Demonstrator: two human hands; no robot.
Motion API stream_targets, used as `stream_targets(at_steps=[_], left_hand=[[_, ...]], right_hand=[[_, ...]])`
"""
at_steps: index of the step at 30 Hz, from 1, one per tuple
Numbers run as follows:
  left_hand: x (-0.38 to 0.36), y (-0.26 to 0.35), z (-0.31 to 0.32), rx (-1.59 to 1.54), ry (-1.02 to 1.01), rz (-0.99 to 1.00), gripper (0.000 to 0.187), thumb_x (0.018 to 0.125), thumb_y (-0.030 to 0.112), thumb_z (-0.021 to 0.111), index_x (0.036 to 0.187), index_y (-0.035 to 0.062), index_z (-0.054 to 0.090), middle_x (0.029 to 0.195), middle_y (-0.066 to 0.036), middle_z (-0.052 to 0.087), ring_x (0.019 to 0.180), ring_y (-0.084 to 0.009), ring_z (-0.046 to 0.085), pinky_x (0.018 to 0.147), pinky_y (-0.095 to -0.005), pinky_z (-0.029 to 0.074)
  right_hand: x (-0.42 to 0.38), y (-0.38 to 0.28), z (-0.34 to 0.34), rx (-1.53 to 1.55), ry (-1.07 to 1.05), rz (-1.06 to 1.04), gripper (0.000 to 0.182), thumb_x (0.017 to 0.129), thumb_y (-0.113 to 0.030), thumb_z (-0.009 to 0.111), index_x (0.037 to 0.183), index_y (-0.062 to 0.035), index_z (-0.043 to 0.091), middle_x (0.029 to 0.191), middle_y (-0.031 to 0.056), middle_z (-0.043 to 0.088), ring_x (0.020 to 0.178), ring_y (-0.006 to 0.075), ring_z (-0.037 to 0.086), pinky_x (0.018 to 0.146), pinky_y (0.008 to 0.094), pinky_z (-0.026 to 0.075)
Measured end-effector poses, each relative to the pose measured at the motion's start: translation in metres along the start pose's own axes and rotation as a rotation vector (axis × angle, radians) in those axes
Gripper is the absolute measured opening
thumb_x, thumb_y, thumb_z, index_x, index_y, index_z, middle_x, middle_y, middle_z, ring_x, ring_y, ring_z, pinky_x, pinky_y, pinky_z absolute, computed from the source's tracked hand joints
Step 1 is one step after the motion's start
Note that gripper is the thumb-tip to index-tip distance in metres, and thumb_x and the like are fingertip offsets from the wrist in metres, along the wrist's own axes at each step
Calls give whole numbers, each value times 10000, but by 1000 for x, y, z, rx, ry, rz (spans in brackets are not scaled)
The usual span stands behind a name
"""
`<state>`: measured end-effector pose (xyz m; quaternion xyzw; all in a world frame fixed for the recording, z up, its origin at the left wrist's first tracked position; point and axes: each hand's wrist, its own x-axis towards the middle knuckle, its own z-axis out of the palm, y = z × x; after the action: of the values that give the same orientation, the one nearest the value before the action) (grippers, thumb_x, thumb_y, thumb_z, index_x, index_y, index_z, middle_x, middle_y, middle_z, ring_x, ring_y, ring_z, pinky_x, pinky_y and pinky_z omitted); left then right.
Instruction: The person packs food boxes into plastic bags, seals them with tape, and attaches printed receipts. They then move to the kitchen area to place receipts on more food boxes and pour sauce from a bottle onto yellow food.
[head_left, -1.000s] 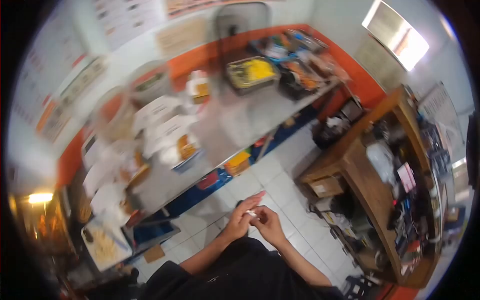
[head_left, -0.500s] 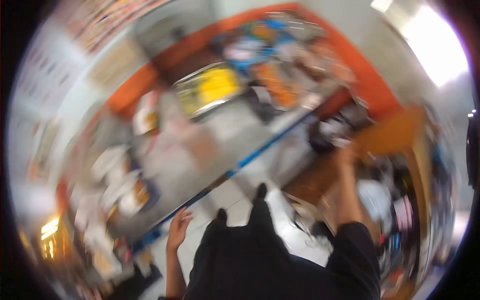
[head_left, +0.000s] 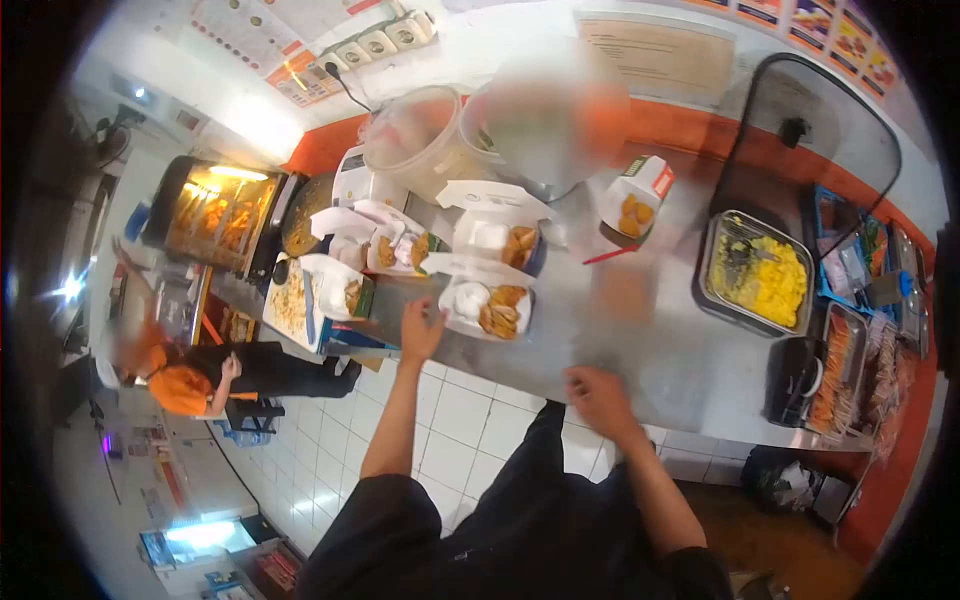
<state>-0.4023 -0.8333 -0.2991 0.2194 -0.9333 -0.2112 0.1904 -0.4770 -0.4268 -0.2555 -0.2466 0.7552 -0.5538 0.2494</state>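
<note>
My left hand (head_left: 421, 328) reaches over the steel counter (head_left: 530, 365), fingers apart, its tips at the left edge of an open meal box (head_left: 490, 300) with white rice and fried chicken pieces. Behind and left of that box stand several more open lidded boxes, among them one with rice and chicken (head_left: 500, 235) and another (head_left: 340, 290) at the counter's left part. My right hand (head_left: 598, 395) is over the counter's front edge with curled fingers; whatever they may hold is hidden. Beyond it lies a red stick-like item (head_left: 610, 256) beside a box of fried nuggets (head_left: 635, 210).
A metal tray of yellow food (head_left: 760, 272) stands at right, near a black container (head_left: 795, 380) and a tray of skewers (head_left: 838, 370). Clear plastic tubs (head_left: 412, 140) line the wall. At left are a knife (head_left: 309, 308), a lit food warmer (head_left: 225, 215) and a person in orange (head_left: 180, 380).
The view has swung left toward the meal boxes and sharpened. My right hand has left the shelf area at right for the counter's edge; my left hand has come up beside a meal box.
</note>
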Motion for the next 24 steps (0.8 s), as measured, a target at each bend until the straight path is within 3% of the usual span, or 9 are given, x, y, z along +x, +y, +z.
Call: stream_targets(at_steps=[6, 9, 10, 14, 16, 19, 20, 22, 24], left_hand=[[24, 33, 1, -288, -28, -10, 155, 809, 82, 729, 944, 39, 667, 862, -118, 642, 792, -304, 633, 738, -413, 500], [-12, 79, -6, -283, -39, 222, 214, 748, 127, 775, 919, 57, 666, 885, -90, 663, 822, -283, 643, 773, -402, 488], [-17, 95, -7, -297, -71, 236, 218, 729, 97, 790, 907, 56, 671, 888, -92, 665, 819, -290, 638, 765, -395, 485], [-23, 124, 3, -467, -246, 298, 271, 703, 143, 841, 906, 65, 680, 951, -105, 662, 886, -293, 624, 819, -393, 470], [-3, 121, -15, -456, -312, 347, 248, 787, 230, 790, 956, 79, 687, 971, -82, 649, 934, -276, 624, 857, -414, 461], [12, 32, 6, -185, 66, 25, 433, 843, 203, 770, 1158, 6, 546, 1121, -164, 606, 1126, -365, 544, 974, -472, 412], [18, 15, 9, -261, -50, -146, 430, 885, 172, 723, 1225, -2, 526, 1143, -175, 612, 1085, -349, 571, 924, -440, 450], [27, -8, 18, -490, -270, -496, 407, 955, 126, 639, 1316, -16, 518, 1171, -198, 626, 1002, -317, 623, 806, -382, 523], [27, -9, 23, -308, -422, -357, 366, 969, 100, 603, 1309, -26, 551, 1137, -211, 647, 924, -298, 651, 713, -349, 539]], right_hand=[[107, -65, 123, 128, -110, 92, 339, 921, -212, 696, 1139, 29, 599, 1075, 181, 676, 916, 306, 683, 815, 415, 541], [113, -58, 149, 328, 91, 171, 378, 974, -257, 657, 1210, 35, 607, 1040, 143, 691, 890, 202, 685, 813, 361, 555], [113, -62, 135, 399, 14, 372, 388, 990, -215, 641, 1288, 24, 576, 1099, 102, 684, 1008, 146, 642, 868, 322, 530], [95, -36, 103, 495, 242, 330, 353, 991, -124, 623, 1310, 12, 558, 1139, 76, 674, 1062, 134, 617, 908, 293, 500], [90, -29, 80, 507, 355, 264, 323, 1000, -69, 581, 1308, 24, 550, 1139, 78, 673, 1039, 138, 622, 894, 291, 500], [77, 62, 60, 307, 522, 448, 420, 964, -58, 609, 1340, 14, 438, 934, 83, 675, 822, 122, 626, 732, 279, 502], [68, 76, 50, -102, 457, 551, 493, 943, -60, 630, 1371, -7, 390, 794, 68, 637, 729, 121, 596, 663, 293, 475], [68, 75, 49, -150, 603, 517, 440, 927, -38, 628, 1319, -18, 431, 729, 85, 607, 668, 162, 578, 618, 313, 455], [63, 83, 44, -243, 621, 460, 378, 911, -15, 614, 1270, -11, 496, 830, 138, 627, 734, 251, 603, 668, 358, 476]])
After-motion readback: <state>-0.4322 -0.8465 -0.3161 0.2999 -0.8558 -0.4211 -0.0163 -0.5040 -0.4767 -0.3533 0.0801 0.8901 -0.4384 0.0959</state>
